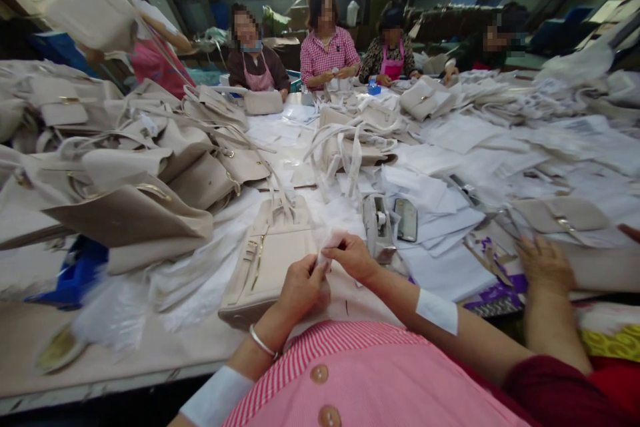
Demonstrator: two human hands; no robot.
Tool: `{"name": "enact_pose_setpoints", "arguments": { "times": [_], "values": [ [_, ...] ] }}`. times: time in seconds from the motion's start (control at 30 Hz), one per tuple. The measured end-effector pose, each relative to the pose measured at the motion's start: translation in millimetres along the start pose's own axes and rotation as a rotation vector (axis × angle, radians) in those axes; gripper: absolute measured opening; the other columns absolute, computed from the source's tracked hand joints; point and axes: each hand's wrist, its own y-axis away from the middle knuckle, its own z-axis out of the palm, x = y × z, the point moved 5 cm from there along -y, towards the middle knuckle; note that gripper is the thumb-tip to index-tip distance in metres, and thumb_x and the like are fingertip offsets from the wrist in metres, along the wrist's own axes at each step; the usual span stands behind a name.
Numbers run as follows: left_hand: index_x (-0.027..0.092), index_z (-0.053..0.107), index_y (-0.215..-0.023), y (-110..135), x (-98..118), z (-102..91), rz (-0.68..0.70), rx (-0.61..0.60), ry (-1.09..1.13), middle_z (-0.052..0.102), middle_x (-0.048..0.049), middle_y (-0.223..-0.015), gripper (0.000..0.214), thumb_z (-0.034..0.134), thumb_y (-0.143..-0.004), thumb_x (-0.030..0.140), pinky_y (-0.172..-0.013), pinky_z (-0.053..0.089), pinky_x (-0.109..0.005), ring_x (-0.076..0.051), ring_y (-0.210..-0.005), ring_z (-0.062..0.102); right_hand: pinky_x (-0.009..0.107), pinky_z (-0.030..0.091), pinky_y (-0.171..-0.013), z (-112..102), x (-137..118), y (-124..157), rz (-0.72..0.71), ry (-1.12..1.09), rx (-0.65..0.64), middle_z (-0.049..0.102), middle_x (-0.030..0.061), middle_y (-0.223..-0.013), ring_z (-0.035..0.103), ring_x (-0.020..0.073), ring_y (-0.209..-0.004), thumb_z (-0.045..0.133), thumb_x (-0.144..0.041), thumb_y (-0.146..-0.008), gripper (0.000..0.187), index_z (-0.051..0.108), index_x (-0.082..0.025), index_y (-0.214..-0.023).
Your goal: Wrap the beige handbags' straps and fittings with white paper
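Observation:
My left hand (pixel 301 283) is closed, thumb and fingers pinching a small piece of white wrapping (pixel 334 239) in front of my apron. From the other side my right hand (pixel 353 257) grips the same piece between thumb and fingertips. Whether it is thin paper or film I cannot tell. A beige handbag (pixel 280 260) with a gold zip and a small buckle lies just beyond my left wrist, its handles pointing away from me. Past my right hand stand a tape dispenser (pixel 379 223) and a phone (pixel 405 219).
Beige bags (pixel 145 213) are heaped at the left, near a blue bin (pixel 80 273). White paper sheets (pixel 440 207) cover the right side. A co-worker's hand (pixel 545 263) rests by another beige bag (pixel 565 220) at my right. Several people work across the table.

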Motion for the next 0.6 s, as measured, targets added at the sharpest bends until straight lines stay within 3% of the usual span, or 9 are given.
{"name": "enact_pose_setpoints", "arguments": {
  "times": [0.13,0.27,0.3,0.37,0.4,0.47,0.53,0.6],
  "values": [
    [0.019,0.059,-0.073,0,0,4.0,0.068,0.044,-0.102,0.062,-0.0018,-0.067,0.03,0.043,-0.092,0.035,-0.063,0.04,-0.026,-0.015,-0.064,0.055,0.025,0.045,-0.057,1,7,0,0.051,0.053,0.045,0.064,-0.0011,-0.062,0.057,0.0131,-0.058,0.072,-0.03,-0.069,0.017,0.065,-0.015,-0.07],
    [0.019,0.06,-0.073,-4,-1,0.4,0.017,0.086,-0.139,0.066,-0.0032,-0.068,0.029,0.043,-0.092,0.034,-0.063,0.04,-0.027,-0.016,-0.064,0.059,0.026,0.045,-0.059,-13,1,5,0.016,0.226,-0.037,0.066,0.0018,-0.071,0.056,0.0136,-0.061,0.067,-0.033,-0.074,0.021,0.068,-0.014,-0.085],
    [0.019,0.06,-0.072,-5,-2,-0.6,0.0,0.101,-0.151,0.065,-0.0029,-0.066,0.03,0.043,-0.092,0.035,-0.062,0.04,-0.027,-0.016,-0.063,0.059,0.027,0.047,-0.064,-28,-3,7,-0.036,0.31,-0.005,0.068,0.0037,-0.08,0.057,0.0143,-0.065,0.066,-0.033,-0.075,0.026,0.068,-0.015,-0.093],
    [0.019,0.058,-0.07,-8,-4,-0.9,-0.017,0.119,-0.181,0.064,-0.0025,-0.063,0.032,0.043,-0.092,0.037,-0.06,0.039,-0.027,-0.016,-0.059,0.058,0.031,0.047,-0.074,-72,-9,13,-0.106,0.477,0.21,0.068,0.0081,-0.097,0.059,0.0168,-0.076,0.063,-0.035,-0.078,0.035,0.067,-0.016,-0.107],
    [0.019,0.058,-0.07,-9,-5,-0.1,-0.017,0.12,-0.196,0.064,-0.0024,-0.062,0.033,0.043,-0.092,0.037,-0.059,0.039,-0.028,-0.017,-0.059,0.058,0.032,0.046,-0.079,-99,-7,17,-0.076,0.532,0.353,0.067,0.0102,-0.101,0.059,0.0184,-0.081,0.061,-0.034,-0.08,0.035,0.066,-0.015,-0.109],
    [0.02,0.058,-0.071,-10,-5,2.4,-0.002,0.113,-0.225,0.064,-0.0024,-0.062,0.033,0.042,-0.093,0.038,-0.059,0.039,-0.028,-0.017,-0.059,0.059,0.033,0.044,-0.081,-147,10,24,0.113,0.555,0.572,0.068,0.0127,-0.097,0.059,0.0219,-0.088,0.059,-0.032,-0.08,0.028,0.07,-0.014,-0.097],
    [0.02,0.058,-0.072,-12,-4,4.7,0.015,0.108,-0.259,0.064,-0.0022,-0.062,0.032,0.042,-0.093,0.038,-0.059,0.039,-0.027,-0.017,-0.06,0.059,0.031,0.044,-0.075,-174,34,28,0.299,0.5,0.626,0.069,0.0127,-0.081,0.06,0.0237,-0.085,0.06,-0.03,-0.076,0.019,0.071,-0.014,-0.075],
    [0.02,0.058,-0.072,-13,-2,5.7,0.022,0.105,-0.285,0.063,-0.0018,-0.062,0.032,0.042,-0.092,0.038,-0.059,0.038,-0.027,-0.017,-0.06,0.059,0.029,0.043,-0.066,-180,54,28,0.379,0.422,0.591,0.066,0.0099,-0.065,0.061,0.0223,-0.075,0.061,-0.029,-0.073,0.02,0.068,-0.015,-0.061]
  ]
}}
